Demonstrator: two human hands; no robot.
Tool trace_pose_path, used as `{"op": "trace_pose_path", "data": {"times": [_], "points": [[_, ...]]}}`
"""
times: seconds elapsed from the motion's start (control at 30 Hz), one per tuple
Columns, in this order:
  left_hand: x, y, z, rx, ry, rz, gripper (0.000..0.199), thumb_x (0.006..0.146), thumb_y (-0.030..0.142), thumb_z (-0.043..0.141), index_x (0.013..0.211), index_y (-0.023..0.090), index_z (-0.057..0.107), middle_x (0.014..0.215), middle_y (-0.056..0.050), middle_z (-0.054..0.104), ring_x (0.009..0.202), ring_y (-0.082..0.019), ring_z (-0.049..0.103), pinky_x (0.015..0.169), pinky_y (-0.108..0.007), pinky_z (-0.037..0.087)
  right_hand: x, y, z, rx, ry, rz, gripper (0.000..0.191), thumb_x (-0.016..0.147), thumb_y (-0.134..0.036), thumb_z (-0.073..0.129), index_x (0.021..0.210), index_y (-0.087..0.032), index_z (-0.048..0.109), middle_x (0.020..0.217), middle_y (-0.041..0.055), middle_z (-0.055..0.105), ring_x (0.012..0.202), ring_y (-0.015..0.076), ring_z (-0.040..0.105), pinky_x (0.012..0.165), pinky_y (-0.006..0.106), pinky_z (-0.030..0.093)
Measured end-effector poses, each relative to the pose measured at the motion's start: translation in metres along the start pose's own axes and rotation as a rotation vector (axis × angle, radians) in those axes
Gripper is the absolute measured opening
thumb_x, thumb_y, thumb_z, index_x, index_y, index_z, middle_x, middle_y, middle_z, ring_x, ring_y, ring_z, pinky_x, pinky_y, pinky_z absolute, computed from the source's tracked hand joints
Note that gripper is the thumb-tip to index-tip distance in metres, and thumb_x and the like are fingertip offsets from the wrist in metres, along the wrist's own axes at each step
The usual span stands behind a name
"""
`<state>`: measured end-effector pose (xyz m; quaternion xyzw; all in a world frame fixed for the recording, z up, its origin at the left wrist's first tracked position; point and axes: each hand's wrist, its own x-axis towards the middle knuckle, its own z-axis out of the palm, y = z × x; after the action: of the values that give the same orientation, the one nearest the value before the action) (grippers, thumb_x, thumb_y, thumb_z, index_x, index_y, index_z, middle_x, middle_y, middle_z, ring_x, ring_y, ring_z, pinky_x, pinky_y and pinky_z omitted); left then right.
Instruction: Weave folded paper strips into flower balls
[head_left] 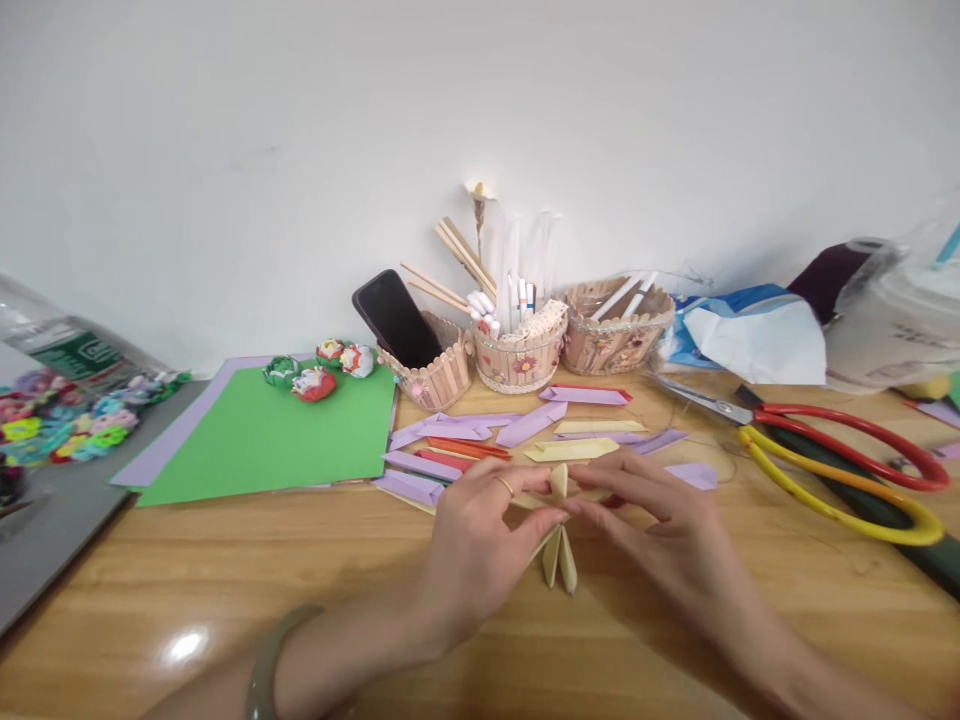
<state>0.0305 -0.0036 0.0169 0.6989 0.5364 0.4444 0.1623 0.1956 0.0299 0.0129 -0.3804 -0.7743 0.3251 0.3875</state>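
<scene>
Between my two hands, just over the wooden table, is a pale yellow folded-paper piece [559,562] with several narrow pointed arms, like a star or flower. My left hand [480,540], with a ring on one finger, pinches its left side near the centre. On the opposite side, the thumb and fingers of my right hand [664,530] are closed on it. Fingers cover part of its middle. Beyond my hands lie folded paper strips, among them a purple strip [532,424], a pale yellow strip [574,449] and an orange strip [466,447].
Green paper [285,445] lies at left with small paper flowers [313,383] on it. Craft-stick baskets [517,360] stand along the wall, one holding a phone [397,318]. Red-and-yellow-handled scissors [847,480], a tissue pack [757,340] and a plastic cup [892,330] are at right.
</scene>
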Motion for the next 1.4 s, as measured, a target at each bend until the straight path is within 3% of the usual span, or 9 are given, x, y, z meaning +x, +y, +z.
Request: {"op": "trace_pose_path", "data": {"times": [0.13, 0.33, 0.57, 0.87, 1.4], "points": [[-0.003, -0.002, 0.002, 0.073, 0.032, 0.010, 0.015, 0.068, 0.016, 0.069, 0.082, 0.020, 0.063, 0.076, 0.000, 0.071, 0.072, -0.017, 0.065, 0.066, -0.030, 0.053, -0.004, 0.001, 0.001, -0.053, 0.030, -0.019, 0.010, 0.083, -0.024, 0.057, 0.084, -0.022, 0.067, 0.090, 0.0049, 0.066, 0.084, 0.0185, 0.063, 0.073, 0.031, 0.052], [-0.003, -0.005, 0.002, -0.045, 0.052, 0.118, 0.022, 0.072, 0.011, 0.066, 0.092, 0.020, 0.062, 0.083, -0.001, 0.071, 0.077, -0.014, 0.065, 0.069, -0.027, 0.053, -0.003, -0.001, -0.001, -0.068, 0.019, 0.018, 0.015, 0.080, -0.027, 0.060, 0.095, -0.024, 0.064, 0.082, 0.0015, 0.067, 0.074, 0.0158, 0.063, 0.064, 0.026, 0.053], [-0.003, 0.001, 0.002, -0.066, 0.169, 0.235, 0.021, 0.073, 0.008, 0.062, 0.091, 0.019, 0.061, 0.081, -0.004, 0.069, 0.078, -0.013, 0.065, 0.069, -0.025, 0.055, -0.008, -0.014, -0.004, -0.209, 0.162, -0.212, 0.014, 0.079, -0.018, 0.060, 0.091, -0.022, 0.064, 0.084, 0.0037, 0.069, 0.077, 0.0175, 0.066, 0.066, 0.027, 0.056], [-0.004, 0.000, 0.002, -0.115, 0.204, 0.385, 0.019, 0.074, 0.002, 0.057, 0.086, 0.017, 0.059, 0.082, -0.006, 0.072, 0.080, -0.015, 0.064, 0.069, -0.025, 0.056, -0.010, -0.016, -0.002, -0.423, 0.208, -0.468, 0.014, 0.083, -0.011, 0.054, 0.094, -0.018, 0.058, 0.081, 0.0038, 0.072, 0.070, 0.0127, 0.069, 0.070, 0.021, 0.056], [-0.006, -0.003, 0.002, -0.147, 0.153, 0.404, 0.017, 0.077, 0.004, 0.055, 0.087, 0.017, 0.055, 0.086, -0.006, 0.071, 0.078, -0.013, 0.062, 0.069, -0.024, 0.053, -0.014, -0.013, -0.005, -0.406, 0.154, -0.480, 0.015, 0.080, -0.010, 0.057, 0.092, -0.019, 0.058, 0.086, 0.0043, 0.070, 0.078, 0.0122, 0.067, 0.069, 0.021, 0.054]]}}
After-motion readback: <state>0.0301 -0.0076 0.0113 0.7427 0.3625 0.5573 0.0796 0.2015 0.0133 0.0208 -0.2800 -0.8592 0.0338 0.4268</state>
